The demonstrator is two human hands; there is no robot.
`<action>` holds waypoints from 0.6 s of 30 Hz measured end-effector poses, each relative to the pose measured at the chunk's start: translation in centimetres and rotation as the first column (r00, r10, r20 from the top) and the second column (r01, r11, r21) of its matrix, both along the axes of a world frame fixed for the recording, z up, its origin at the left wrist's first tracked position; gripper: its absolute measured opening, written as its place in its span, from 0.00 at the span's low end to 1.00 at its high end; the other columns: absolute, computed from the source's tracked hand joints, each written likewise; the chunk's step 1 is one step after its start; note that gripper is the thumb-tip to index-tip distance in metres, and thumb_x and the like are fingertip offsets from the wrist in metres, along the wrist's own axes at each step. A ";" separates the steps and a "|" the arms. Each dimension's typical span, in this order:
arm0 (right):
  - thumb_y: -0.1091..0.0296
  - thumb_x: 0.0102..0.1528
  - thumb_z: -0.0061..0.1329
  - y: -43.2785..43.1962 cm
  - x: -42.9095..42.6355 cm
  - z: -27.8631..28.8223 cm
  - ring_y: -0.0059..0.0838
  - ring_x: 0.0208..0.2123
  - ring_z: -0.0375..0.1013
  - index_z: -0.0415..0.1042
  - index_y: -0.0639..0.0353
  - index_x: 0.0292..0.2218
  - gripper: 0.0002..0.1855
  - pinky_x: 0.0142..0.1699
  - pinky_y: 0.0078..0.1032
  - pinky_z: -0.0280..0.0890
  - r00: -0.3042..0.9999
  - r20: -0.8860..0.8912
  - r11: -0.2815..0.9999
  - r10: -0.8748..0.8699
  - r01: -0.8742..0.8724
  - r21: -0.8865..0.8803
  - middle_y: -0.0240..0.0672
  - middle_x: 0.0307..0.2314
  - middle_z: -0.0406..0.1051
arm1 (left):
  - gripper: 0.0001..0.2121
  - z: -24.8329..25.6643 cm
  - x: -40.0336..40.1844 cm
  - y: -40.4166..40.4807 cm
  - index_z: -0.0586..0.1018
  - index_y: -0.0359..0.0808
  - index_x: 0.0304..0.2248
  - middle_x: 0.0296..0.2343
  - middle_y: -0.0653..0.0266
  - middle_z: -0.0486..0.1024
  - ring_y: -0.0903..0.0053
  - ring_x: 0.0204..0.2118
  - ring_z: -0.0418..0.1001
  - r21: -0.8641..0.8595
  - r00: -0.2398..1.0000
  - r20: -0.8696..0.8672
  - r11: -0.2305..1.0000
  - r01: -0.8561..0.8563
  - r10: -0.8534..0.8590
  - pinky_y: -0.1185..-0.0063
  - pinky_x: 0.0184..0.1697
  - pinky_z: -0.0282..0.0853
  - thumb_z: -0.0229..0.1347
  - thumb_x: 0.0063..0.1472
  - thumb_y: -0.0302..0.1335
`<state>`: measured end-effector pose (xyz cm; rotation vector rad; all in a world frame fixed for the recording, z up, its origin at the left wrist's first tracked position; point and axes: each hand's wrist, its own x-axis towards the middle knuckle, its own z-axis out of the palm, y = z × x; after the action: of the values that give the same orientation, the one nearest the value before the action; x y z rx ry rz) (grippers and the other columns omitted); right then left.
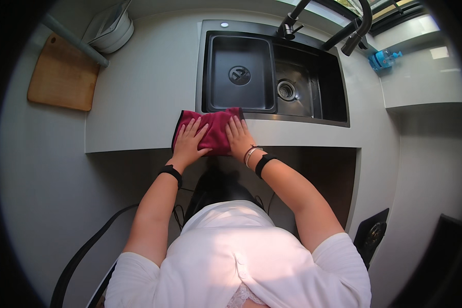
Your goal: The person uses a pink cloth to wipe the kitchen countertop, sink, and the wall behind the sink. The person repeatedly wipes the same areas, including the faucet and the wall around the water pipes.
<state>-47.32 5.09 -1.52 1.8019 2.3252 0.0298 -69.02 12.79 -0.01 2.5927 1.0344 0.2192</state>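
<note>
A dark red cloth with black edging lies at the front edge of the pale countertop, its back part reaching the rim of the sink. My left hand rests flat on the cloth's left part, fingers spread, thumb pointing right. On its right part lies my right hand, palm down, with the fingers close together. Neither hand's fingers are closed around the cloth. The palms' undersides and the cloth beneath them are hidden.
A black tray sits in the sink's left side; a drain shows at right. Black taps stand behind. A wooden cutting board and white containers are at left, a blue-labelled plastic bottle at right.
</note>
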 end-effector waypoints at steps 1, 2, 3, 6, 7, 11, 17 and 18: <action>0.55 0.54 0.42 0.5 -1.2 0.6 0.52 0.64 0.41 0.51 0.69 0.59 0.37 0.66 0.47 0.35 1.000 -0.014 1.000 0.008 -0.008 -0.026 0.55 0.60 0.46 | 0.38 -0.3 -1.0 0.1 0.63 0.48 0.58 0.60 0.61 0.53 0.64 0.63 0.49 0.014 1.000 0.007 1.000 -0.016 0.016 0.62 0.64 0.45 0.63 0.47 0.45; 0.57 0.55 0.39 1.0 -2.3 0.9 0.53 0.64 0.41 0.51 0.69 0.59 0.35 0.66 0.47 0.35 0.999 -0.028 0.999 0.015 -0.017 -0.052 0.55 0.60 0.45 | 0.38 -0.6 -2.0 0.1 0.63 0.48 0.58 0.60 0.62 0.53 0.64 0.63 0.50 0.029 0.999 0.014 0.999 -0.032 0.032 0.62 0.64 0.46 0.63 0.47 0.45; 0.59 0.56 0.37 1.6 -3.2 0.9 0.53 0.64 0.41 0.51 0.69 0.59 0.34 0.66 0.47 0.35 0.999 -0.042 0.997 0.020 -0.023 -0.076 0.55 0.60 0.45 | 0.38 -0.8 -2.8 0.3 0.64 0.48 0.57 0.60 0.62 0.54 0.65 0.63 0.50 0.045 0.999 0.021 0.998 -0.047 0.046 0.62 0.63 0.46 0.63 0.47 0.45; 0.62 0.57 0.34 2.3 -5.5 -0.3 0.53 0.64 0.41 0.50 0.69 0.60 0.32 0.66 0.46 0.37 0.998 -0.057 1.000 -0.005 0.006 0.019 0.55 0.61 0.44 | 0.36 -1.8 -5.5 0.8 0.64 0.47 0.57 0.59 0.62 0.55 0.65 0.63 0.51 0.130 1.000 0.011 0.991 -0.026 0.025 0.62 0.62 0.48 0.63 0.47 0.41; 0.62 0.57 0.34 2.3 -6.0 -0.9 0.53 0.64 0.41 0.49 0.69 0.60 0.33 0.66 0.46 0.37 0.997 -0.075 0.998 -0.028 0.032 0.056 0.55 0.61 0.44 | 0.36 -2.3 -6.3 0.8 0.64 0.47 0.57 0.60 0.61 0.55 0.65 0.63 0.51 0.156 1.000 0.006 0.988 -0.014 0.013 0.62 0.62 0.48 0.63 0.47 0.39; 0.63 0.56 0.38 1.4 -6.0 -0.4 0.48 0.64 0.43 0.48 0.64 0.61 0.35 0.65 0.46 0.39 0.953 -0.291 0.993 -0.080 0.102 0.062 0.50 0.62 0.44 | 0.39 -1.9 -7.5 0.7 0.63 0.47 0.57 0.60 0.60 0.53 0.64 0.63 0.50 0.154 0.998 -0.062 0.988 0.010 -0.001 0.61 0.62 0.48 0.65 0.44 0.34; 0.66 0.57 0.35 -1.4 -3.3 0.0 0.37 0.65 0.41 0.51 0.56 0.61 0.31 0.66 0.43 0.36 0.948 -0.290 0.990 -0.128 0.142 0.025 0.39 0.63 0.44 | 0.37 -1.9 -3.2 -0.3 0.63 0.48 0.58 0.60 0.60 0.53 0.64 0.63 0.49 0.154 0.991 -0.090 0.981 0.115 -0.102 0.60 0.62 0.48 0.63 0.46 0.35; 0.67 0.57 0.35 -1.9 -2.3 -0.1 0.36 0.65 0.42 0.53 0.56 0.61 0.30 0.66 0.44 0.36 0.944 -0.301 0.988 -0.136 0.152 0.030 0.38 0.62 0.45 | 0.36 -1.8 -1.7 -0.6 0.63 0.49 0.58 0.60 0.61 0.53 0.64 0.63 0.49 0.155 0.987 -0.102 0.978 0.142 -0.127 0.60 0.62 0.47 0.62 0.47 0.36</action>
<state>-49.61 3.14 -1.57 2.1293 2.3955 -0.2206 -70.70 12.20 -1.83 2.8310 0.8999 0.1584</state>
